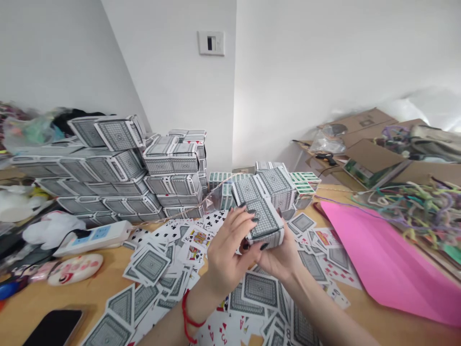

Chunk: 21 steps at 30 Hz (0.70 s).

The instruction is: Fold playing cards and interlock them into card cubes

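Note:
Above the table I hold a box built of playing cards (257,206), grey patterned backs facing out. My left hand (230,245), a red cord around its wrist, is closed on the box's left side with its fingers over the top. From below and the right, my right hand (279,257) grips the same box; most of its fingers are hidden. Beneath my hands loose playing cards (151,264) lie scattered, some face up and some face down. Just behind the held box stands another similar card box (277,185), partly covered.
Stacked card boxes (126,204) rise at the left back. Small green-and-white boxes (306,185) stand behind my hands. A pink sheet (389,259) and tangled yarn (406,206) lie right. At left are a phone (54,329), a white power strip (95,238) and a spotted case (75,269).

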Each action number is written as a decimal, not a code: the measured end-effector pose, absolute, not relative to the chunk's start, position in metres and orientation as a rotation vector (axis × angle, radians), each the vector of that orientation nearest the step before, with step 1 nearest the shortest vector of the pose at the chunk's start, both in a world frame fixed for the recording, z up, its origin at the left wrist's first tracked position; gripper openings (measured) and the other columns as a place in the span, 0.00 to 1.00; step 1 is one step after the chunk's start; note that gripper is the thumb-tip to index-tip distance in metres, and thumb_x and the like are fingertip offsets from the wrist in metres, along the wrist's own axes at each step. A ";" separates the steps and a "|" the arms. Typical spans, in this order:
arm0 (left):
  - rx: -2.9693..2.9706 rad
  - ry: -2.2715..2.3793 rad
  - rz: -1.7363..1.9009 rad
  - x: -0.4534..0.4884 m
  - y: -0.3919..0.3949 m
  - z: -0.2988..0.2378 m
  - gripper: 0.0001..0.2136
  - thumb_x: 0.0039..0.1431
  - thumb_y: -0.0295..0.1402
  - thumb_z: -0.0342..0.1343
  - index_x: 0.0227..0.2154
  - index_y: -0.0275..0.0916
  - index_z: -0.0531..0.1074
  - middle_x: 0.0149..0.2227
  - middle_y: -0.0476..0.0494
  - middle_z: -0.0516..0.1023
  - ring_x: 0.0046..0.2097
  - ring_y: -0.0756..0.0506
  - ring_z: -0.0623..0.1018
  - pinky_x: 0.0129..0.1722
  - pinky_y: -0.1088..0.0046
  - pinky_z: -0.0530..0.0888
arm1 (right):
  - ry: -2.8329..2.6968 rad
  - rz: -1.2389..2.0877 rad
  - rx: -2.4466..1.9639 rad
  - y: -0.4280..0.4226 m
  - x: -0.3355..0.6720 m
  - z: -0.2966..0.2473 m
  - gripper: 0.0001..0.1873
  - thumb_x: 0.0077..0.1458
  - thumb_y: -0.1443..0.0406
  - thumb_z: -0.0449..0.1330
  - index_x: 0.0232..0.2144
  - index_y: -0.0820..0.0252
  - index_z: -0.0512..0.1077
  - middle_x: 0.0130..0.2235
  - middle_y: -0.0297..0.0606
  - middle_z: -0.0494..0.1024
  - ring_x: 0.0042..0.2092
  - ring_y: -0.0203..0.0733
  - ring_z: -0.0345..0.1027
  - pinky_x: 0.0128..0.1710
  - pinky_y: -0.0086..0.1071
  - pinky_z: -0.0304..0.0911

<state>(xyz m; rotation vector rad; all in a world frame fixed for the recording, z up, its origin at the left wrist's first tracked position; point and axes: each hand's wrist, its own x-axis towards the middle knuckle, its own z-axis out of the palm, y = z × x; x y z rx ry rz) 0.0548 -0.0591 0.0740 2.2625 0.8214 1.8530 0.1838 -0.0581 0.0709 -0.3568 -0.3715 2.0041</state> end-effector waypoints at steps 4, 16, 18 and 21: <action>2.266 0.755 1.887 0.050 -0.058 0.076 0.13 0.51 0.23 0.57 0.40 0.40 0.69 0.42 0.44 0.77 0.46 0.42 0.75 0.51 0.49 0.68 | -0.323 1.960 -0.387 -0.057 0.185 0.074 0.12 0.44 0.59 0.63 0.32 0.57 0.74 0.33 0.32 0.80 0.32 0.36 0.70 0.29 0.27 0.64; 2.432 0.672 1.721 0.039 -0.045 0.081 0.21 0.51 0.30 0.58 0.50 0.41 0.66 0.50 0.40 0.72 0.51 0.41 0.72 0.50 0.57 0.71 | -0.545 1.866 -0.628 -0.060 0.178 0.079 0.10 0.47 0.62 0.63 0.34 0.56 0.73 0.32 0.30 0.78 0.30 0.32 0.69 0.31 0.26 0.63; 2.419 0.731 1.795 0.039 -0.047 0.078 0.19 0.53 0.26 0.55 0.49 0.41 0.67 0.48 0.41 0.74 0.48 0.43 0.74 0.47 0.61 0.74 | -0.594 1.842 -0.665 -0.061 0.176 0.081 0.10 0.49 0.60 0.61 0.36 0.55 0.71 0.33 0.31 0.78 0.32 0.33 0.69 0.33 0.27 0.64; 2.389 0.799 1.933 0.040 -0.050 0.074 0.18 0.50 0.20 0.56 0.45 0.40 0.70 0.43 0.43 0.77 0.43 0.45 0.77 0.41 0.66 0.77 | -0.672 1.787 -0.720 -0.059 0.178 0.082 0.12 0.50 0.60 0.61 0.38 0.56 0.69 0.35 0.32 0.77 0.34 0.34 0.70 0.36 0.29 0.65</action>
